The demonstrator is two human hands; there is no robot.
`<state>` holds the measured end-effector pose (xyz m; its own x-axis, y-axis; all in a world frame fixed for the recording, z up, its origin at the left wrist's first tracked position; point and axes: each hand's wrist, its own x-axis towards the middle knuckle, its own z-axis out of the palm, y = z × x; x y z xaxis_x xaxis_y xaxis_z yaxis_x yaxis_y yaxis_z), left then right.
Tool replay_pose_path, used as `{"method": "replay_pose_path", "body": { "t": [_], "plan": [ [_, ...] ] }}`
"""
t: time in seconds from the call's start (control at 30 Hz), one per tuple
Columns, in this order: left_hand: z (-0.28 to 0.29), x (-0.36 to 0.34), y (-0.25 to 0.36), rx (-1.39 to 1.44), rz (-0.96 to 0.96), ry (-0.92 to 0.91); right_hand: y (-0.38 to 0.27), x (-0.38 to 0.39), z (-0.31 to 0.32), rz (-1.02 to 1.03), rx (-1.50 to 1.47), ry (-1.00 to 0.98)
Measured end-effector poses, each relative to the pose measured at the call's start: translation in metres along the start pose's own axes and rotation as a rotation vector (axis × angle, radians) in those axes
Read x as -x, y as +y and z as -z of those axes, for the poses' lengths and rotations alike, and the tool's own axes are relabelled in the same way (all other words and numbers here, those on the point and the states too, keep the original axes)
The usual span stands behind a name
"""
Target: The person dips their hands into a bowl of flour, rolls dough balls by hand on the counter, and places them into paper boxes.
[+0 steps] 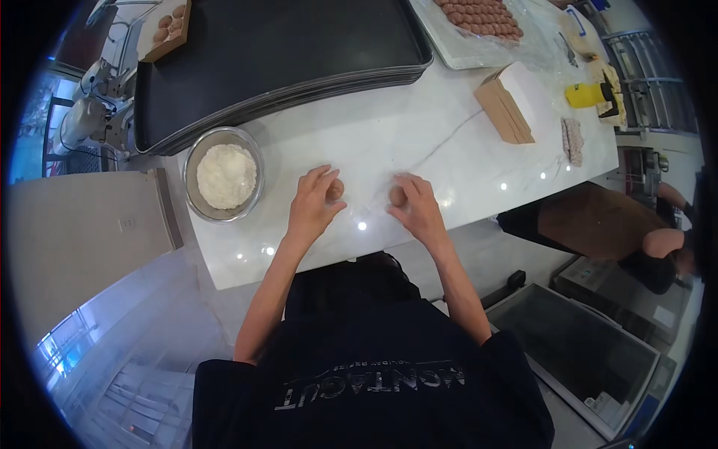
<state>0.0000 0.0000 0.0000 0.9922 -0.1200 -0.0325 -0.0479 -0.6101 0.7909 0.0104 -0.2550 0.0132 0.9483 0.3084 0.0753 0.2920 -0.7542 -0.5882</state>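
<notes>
Two brown balls (398,196) in cupped hands over a white table

One ball sits at each hand, both on the near part of the white table (359,135), with a bare strip of tabletop between them. They are small, roundish and reddish brown, and look alike in size. The left ball (335,189) shows its side between fingers and thumb; the right ball is partly covered by the fingers above it. Their finer surface is too small to make out.

The left hand (310,203) curves around its ball from the left, fingers bent and thumb set apart below. The right hand (421,209) mirrors it from the right, fingertips reaching over the top of its ball and thumb underneath. Both hands look loosely curled, but I cannot tell whether either one presses on its ball or only surrounds it.

To the left stands a metal bowl (259,179) heaped with white powder (226,176). Behind it is a stack of black trays (284,52), with an open box (166,49) of round brown items (170,26) at its far left corner. At the far right, a pale tray (452,56) bears close rows of brown balls. A cardboard box (505,105) stands nearer, with a folded cloth (573,142) to its right.
</notes>
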Motion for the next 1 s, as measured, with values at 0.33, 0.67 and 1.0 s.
{"method": "replay_pose_path", "body": {
  "t": [0.33,0.67,1.0],
  "plan": [
    [0.000,0.033,0.007,-0.136,-0.138,-0.102,-0.027,0.022,-0.004,-0.035,-0.078,0.004],
    [0.005,0.035,-0.003,-0.256,-0.296,-0.123,-0.024,0.019,0.003,-0.189,-0.097,-0.174],
    [0.016,0.024,0.012,0.732,0.513,0.013,-0.007,0.003,0.051,-0.659,-1.588,-0.110]
  ]
}}
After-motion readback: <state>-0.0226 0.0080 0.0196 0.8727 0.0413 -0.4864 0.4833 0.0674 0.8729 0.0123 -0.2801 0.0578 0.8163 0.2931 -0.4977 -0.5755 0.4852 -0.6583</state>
